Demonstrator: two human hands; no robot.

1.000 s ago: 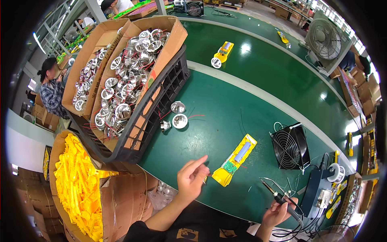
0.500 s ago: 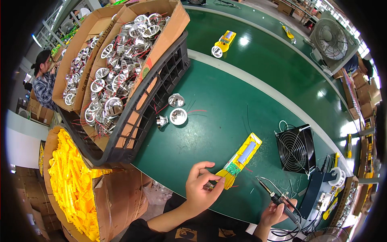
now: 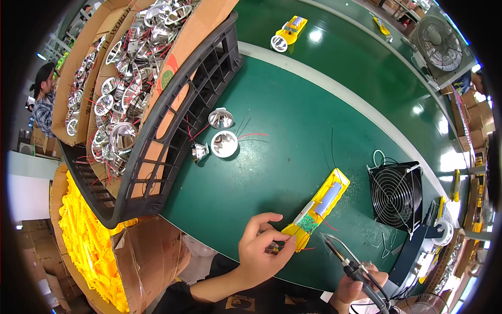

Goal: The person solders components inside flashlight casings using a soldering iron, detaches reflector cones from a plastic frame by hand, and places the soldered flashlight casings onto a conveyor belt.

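Note:
An open yellow flashlight housing [image 3: 339, 183] lies slanted on the bench, holding a blue cylindrical battery [image 3: 328, 201] and a green circuit board [image 3: 307, 223]. My left hand [image 3: 265, 248] is closed at its near end, thumb and forefinger pinched together. What they pinch is too small to make out, and a shiny part under the palm is mostly hidden. Thin red and dark wires stick out around the housing. My right hand [image 3: 361, 282] grips a soldering iron [image 3: 355, 271] with a curved metal tube along it; its tip is right of the board, apart from it.
Several silver reflectors [image 3: 224, 144] lie farther left, beside a black crate [image 3: 178, 125] bearing cartons of reflectors. Below it stands a carton of yellow parts [image 3: 86, 246]. A black fan [image 3: 392, 196] is at right. A conveyor belt [image 3: 355, 57] carries another flashlight assembly [image 3: 289, 32]. A co-worker [image 3: 44, 99] is far left.
The soldering iron in my right hand has moved left, closer to the circuit board. My left hand keeps its pinch at the housing's near end. The whole view has shifted slightly.

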